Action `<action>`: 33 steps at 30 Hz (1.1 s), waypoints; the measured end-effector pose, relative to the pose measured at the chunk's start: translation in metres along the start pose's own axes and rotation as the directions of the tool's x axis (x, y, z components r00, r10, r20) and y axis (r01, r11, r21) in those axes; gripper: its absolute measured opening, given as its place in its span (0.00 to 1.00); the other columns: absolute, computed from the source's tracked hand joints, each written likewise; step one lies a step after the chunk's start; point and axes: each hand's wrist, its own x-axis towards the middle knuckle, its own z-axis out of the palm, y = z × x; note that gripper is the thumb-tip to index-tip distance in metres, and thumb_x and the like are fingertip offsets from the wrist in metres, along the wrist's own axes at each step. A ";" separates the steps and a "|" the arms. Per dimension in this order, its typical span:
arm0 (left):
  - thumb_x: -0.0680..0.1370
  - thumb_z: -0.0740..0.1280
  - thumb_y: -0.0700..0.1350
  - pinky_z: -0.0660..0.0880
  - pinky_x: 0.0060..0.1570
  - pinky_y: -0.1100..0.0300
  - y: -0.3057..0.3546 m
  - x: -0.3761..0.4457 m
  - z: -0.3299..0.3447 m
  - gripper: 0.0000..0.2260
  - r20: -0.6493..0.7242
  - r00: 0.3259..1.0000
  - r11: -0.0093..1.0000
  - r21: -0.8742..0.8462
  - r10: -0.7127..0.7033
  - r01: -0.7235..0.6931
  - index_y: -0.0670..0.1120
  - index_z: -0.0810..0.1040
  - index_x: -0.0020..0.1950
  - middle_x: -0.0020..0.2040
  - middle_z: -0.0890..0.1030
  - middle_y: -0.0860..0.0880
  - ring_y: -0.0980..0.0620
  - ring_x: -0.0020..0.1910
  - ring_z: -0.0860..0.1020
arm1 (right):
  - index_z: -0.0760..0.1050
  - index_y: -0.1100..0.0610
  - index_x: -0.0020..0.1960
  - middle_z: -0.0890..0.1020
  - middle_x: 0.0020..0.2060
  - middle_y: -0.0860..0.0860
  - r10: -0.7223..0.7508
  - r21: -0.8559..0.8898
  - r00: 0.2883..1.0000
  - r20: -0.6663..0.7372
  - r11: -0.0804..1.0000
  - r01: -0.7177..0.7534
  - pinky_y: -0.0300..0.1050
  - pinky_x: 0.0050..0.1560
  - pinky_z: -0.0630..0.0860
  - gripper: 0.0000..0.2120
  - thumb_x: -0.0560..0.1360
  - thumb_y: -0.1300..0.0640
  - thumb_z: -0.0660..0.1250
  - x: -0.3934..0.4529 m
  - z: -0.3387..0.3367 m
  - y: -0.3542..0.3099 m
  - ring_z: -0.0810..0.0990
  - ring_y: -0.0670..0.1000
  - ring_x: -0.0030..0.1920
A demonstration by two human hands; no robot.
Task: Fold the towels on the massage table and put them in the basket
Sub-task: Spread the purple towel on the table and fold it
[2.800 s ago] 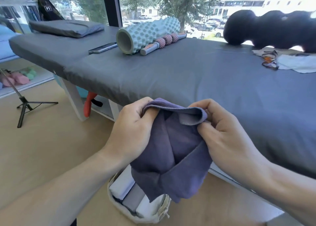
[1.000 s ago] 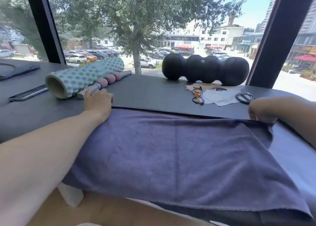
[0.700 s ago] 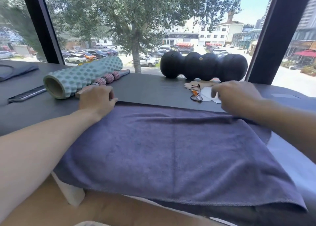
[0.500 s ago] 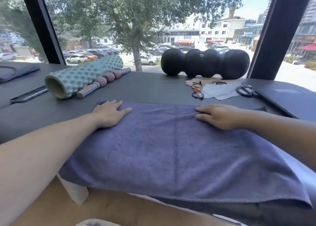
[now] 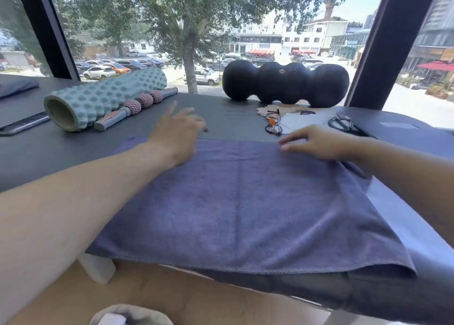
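Note:
A purple towel (image 5: 245, 201) lies spread flat across the dark grey massage table (image 5: 49, 157), its near edge hanging over the table's front. My left hand (image 5: 177, 130) hovers over the towel's far left corner, blurred, fingers spread and holding nothing. My right hand (image 5: 317, 141) rests with straight fingers on the towel's far edge towards the right. The rim of the basket (image 5: 130, 315) shows on the floor at the bottom edge, with something white in it.
At the back of the table lie a teal foam roller (image 5: 103, 98), a pink massage stick (image 5: 137, 106), a black peanut roller (image 5: 285, 83), glasses (image 5: 272, 123), a white cloth (image 5: 299, 122), scissors (image 5: 341, 124) and a phone (image 5: 22, 125). Windows stand behind.
The bunched towel was spread flat on the table. In the last half second my left hand lifted off the towel and moved right; my right hand slid right along the far edge.

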 end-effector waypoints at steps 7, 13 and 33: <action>0.71 0.73 0.64 0.55 0.78 0.53 0.235 -0.075 -0.051 0.32 -0.185 0.781 0.584 -0.568 0.596 -0.580 0.52 0.74 0.72 0.74 0.73 0.51 0.51 0.78 0.62 | 0.74 0.58 0.39 0.78 0.38 0.53 0.505 -0.201 0.859 -0.089 0.835 -0.512 0.45 0.36 0.77 0.34 0.64 0.25 0.69 -0.022 -0.031 0.077 0.79 0.57 0.37; 0.78 0.70 0.45 0.67 0.69 0.52 0.247 -0.069 -0.021 0.16 -0.264 0.854 0.566 -0.655 0.448 -0.500 0.40 0.80 0.64 0.64 0.81 0.42 0.43 0.65 0.75 | 0.78 0.62 0.46 0.79 0.36 0.58 0.548 0.199 0.833 -0.075 0.827 -0.526 0.39 0.28 0.71 0.12 0.75 0.54 0.75 -0.040 -0.037 0.092 0.76 0.54 0.31; 0.78 0.59 0.64 0.65 0.71 0.51 0.073 -0.091 -0.020 0.26 0.017 0.927 0.785 -0.527 -0.375 0.327 0.51 0.75 0.70 0.71 0.76 0.50 0.48 0.73 0.69 | 0.83 0.47 0.58 0.83 0.59 0.51 0.328 -0.439 0.943 -0.059 0.840 -0.319 0.41 0.54 0.73 0.10 0.78 0.54 0.70 -0.032 -0.053 0.087 0.79 0.53 0.56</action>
